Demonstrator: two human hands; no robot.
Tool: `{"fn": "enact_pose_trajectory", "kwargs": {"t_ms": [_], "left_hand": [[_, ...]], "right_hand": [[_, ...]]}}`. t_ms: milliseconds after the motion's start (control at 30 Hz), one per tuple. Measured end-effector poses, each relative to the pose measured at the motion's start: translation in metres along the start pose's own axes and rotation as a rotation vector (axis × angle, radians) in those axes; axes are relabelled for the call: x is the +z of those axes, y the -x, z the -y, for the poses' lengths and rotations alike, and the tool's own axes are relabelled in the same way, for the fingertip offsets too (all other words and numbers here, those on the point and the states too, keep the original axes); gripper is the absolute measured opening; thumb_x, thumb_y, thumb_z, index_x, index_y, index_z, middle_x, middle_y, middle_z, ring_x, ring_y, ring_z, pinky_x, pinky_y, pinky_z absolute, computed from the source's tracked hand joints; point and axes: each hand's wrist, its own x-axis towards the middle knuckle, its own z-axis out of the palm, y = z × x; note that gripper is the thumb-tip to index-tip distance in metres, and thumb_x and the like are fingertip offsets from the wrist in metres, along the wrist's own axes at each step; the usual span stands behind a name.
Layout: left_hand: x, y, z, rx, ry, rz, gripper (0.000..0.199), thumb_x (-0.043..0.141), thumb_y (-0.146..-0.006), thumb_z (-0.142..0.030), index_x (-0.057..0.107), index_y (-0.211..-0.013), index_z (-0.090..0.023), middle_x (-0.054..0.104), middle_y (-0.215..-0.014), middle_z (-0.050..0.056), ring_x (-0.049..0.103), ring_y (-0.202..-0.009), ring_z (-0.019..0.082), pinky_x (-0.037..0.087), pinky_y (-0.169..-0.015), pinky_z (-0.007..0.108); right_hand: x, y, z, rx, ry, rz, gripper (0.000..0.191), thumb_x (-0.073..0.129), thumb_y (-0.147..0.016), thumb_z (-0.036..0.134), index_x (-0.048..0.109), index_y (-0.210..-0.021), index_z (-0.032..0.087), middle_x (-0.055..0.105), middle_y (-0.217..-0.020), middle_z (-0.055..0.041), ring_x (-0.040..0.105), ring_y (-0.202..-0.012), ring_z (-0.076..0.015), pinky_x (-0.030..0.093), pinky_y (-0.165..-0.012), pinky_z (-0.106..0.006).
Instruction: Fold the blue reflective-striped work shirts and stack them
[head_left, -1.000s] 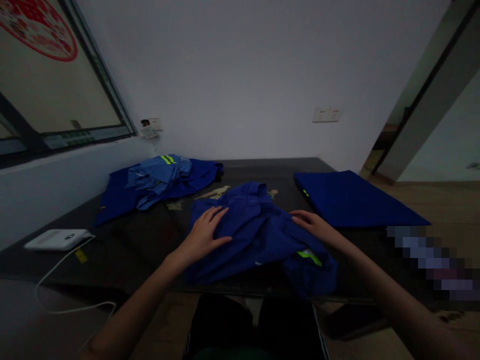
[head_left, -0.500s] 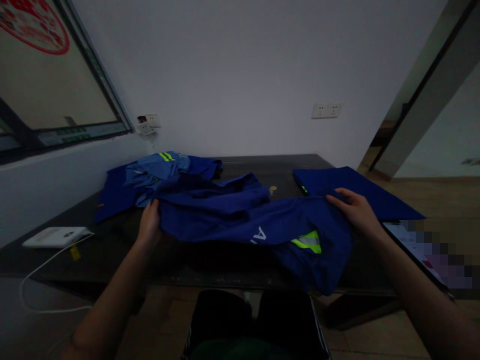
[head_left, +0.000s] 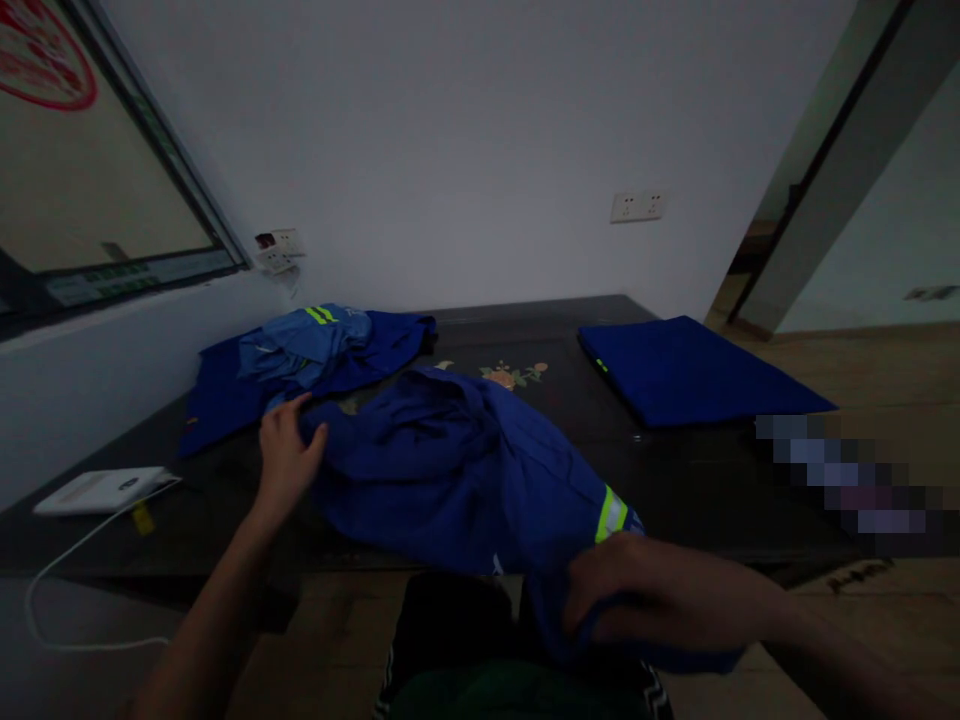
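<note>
So there's one blue garment in play, sprawled across the near edge of the dark table, its lower right part hanging over. Pretty rumpled, deep folds up top, one yellow-green and silver reflective band showing on the right, plus a bit of white lettering at the bottom. Right hand is blurry but bunched around the cloth past the edge. Left hand has thumb and fingers spread at the other end; can't tell if it's touching. Further out: one folded blue cloth on the right, one lighter blue garment heaped on one darker blue cloth back left, and one white device with one cable.
</note>
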Motion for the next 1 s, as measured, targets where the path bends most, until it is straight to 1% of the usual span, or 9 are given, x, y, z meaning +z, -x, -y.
{"fn": "enact_pose_trajectory", "kwargs": {"t_ms": [167, 300, 400, 567, 633, 700, 767, 900, 1000], "left_hand": [[0.02, 0.025, -0.099, 0.48, 0.098, 0.589, 0.045, 0.051, -0.088, -0.046, 0.054, -0.126, -0.021, 0.058, -0.129, 0.009, 0.053, -0.119, 0.025, 0.04, -0.104, 0.04], [0.037, 0.044, -0.131, 0.547, 0.015, 0.687, 0.031, 0.054, -0.088, -0.039, 0.063, -0.112, -0.022, 0.067, -0.113, 0.008, 0.062, -0.105, 0.025, 0.047, -0.092, 0.036], [0.024, 0.028, -0.119, 0.299, 0.139, 0.529, 0.029, 0.045, -0.091, -0.04, 0.065, -0.092, -0.019, 0.07, -0.09, 0.004, 0.064, -0.084, 0.021, 0.051, -0.078, 0.031], [-0.03, -0.028, -0.062, -0.21, 0.261, -0.054, 0.038, 0.044, -0.089, -0.052, 0.058, -0.084, -0.017, 0.06, -0.075, -0.003, 0.058, -0.073, 0.018, 0.048, -0.066, 0.027], [-0.043, -0.047, -0.035, -0.257, 0.109, -0.032, 0.039, 0.04, -0.092, -0.051, 0.055, -0.077, -0.018, 0.056, -0.07, -0.002, 0.059, -0.076, 0.021, 0.049, -0.069, 0.03], [-0.047, -0.058, -0.014, -0.253, -0.168, 0.135, 0.038, 0.042, -0.091, -0.049, 0.056, -0.075, -0.018, 0.057, -0.069, 0.001, 0.061, -0.084, 0.027, 0.049, -0.077, 0.038], [-0.043, -0.055, -0.01, -0.168, -0.408, 0.22, 0.033, 0.046, -0.09, -0.044, 0.062, -0.089, -0.015, 0.064, -0.083, 0.007, 0.061, -0.096, 0.034, 0.047, -0.085, 0.049], [-0.022, 0.004, -0.062, 0.321, -0.36, 0.019, 0.039, 0.044, -0.092, -0.036, 0.055, -0.124, -0.016, 0.055, -0.127, 0.016, 0.051, -0.119, 0.034, 0.04, -0.099, 0.052], [-0.002, 0.073, -0.121, 0.79, -0.081, 0.37, 0.043, 0.051, -0.091, -0.038, 0.051, -0.131, -0.026, 0.057, -0.128, 0.01, 0.051, -0.12, 0.026, 0.039, -0.105, 0.044]], "right_hand": [[0.004, -0.011, -0.009, 0.027, -0.007, -0.032, 0.025, 0.049, -0.094, 0.026, 0.07, -0.105, 0.018, 0.071, -0.102, -0.0078, 0.064, -0.096, -0.016, 0.048, -0.087, -0.029], [-0.003, 0.003, -0.013, 0.091, -0.013, -0.023, 0.023, 0.052, -0.092, 0.026, 0.07, -0.104, 0.019, 0.071, -0.101, -0.006, 0.064, -0.095, -0.0158, 0.048, -0.087, -0.029], [-0.007, 0.017, -0.019, 0.186, 0.008, -0.005, 0.022, 0.052, -0.09, 0.023, 0.072, -0.1, 0.02, 0.071, -0.097, -0.0047, 0.064, -0.093, -0.0166, 0.048, -0.086, -0.029], [-0.026, 0.043, -0.04, 0.314, 0.055, -0.235, 0.02, 0.057, -0.086, 0.033, 0.072, -0.094, 0.024, 0.07, -0.096, -0.0039, 0.064, -0.092, -0.0206, 0.051, -0.086, -0.034], [-0.036, 0.05, -0.049, 0.367, -0.02, -0.392, 0.025, 0.062, -0.081, 0.042, 0.071, -0.097, 0.024, 0.07, -0.097, -0.0047, 0.065, -0.09, -0.022, 0.053, -0.082, -0.034], [-0.046, 0.05, -0.056, 0.394, -0.18, -0.575, 0.038, 0.064, -0.079, 0.048, 0.066, -0.109, 0.025, 0.07, -0.099, -0.0055, 0.066, -0.086, -0.0223, 0.055, -0.076, -0.033], [-0.058, 0.043, -0.059, 0.386, -0.338, -0.759, 0.051, 0.063, -0.079, 0.049, 0.057, -0.124, 0.028, 0.07, -0.102, -0.0056, 0.068, -0.083, -0.0221, 0.057, -0.073, -0.033], [-0.086, 0.01, -0.061, 0.342, -0.381, -0.986, 0.055, 0.062, -0.079, 0.041, 0.05, -0.131, 0.032, 0.069, -0.103, -0.0031, 0.068, -0.081, -0.0206, 0.057, -0.073, -0.033], [-0.109, -0.023, -0.067, 0.239, -0.35, -1.067, 0.05, 0.058, -0.08, 0.037, 0.052, -0.129, 0.029, 0.069, -0.095, -0.0021, 0.067, -0.08, -0.0192, 0.056, -0.074, -0.033]]}}
